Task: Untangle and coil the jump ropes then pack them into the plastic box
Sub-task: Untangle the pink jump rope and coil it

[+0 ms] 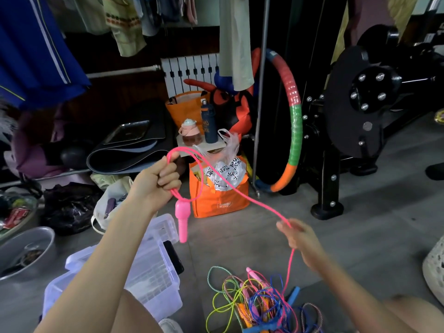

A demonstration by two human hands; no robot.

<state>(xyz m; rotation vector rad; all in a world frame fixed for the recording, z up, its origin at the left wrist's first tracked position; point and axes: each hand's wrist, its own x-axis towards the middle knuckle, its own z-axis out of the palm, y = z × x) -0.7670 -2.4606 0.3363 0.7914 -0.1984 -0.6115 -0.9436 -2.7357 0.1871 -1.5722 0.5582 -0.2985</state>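
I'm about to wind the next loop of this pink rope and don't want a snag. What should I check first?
1. Left hand grips the pink rope loops: ok.
2. Pink handle hangs free below: ok.
3. Right hand hold on the rope: cannot tell, blurred.
4. Rope's lower end clear of the tangled pile: not ok, it runs in.
5. Plastic box open: ok.

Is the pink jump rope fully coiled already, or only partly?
Only partly. The left hand grips loops of the pink rope; the rest runs through the right hand into the tangled pile.
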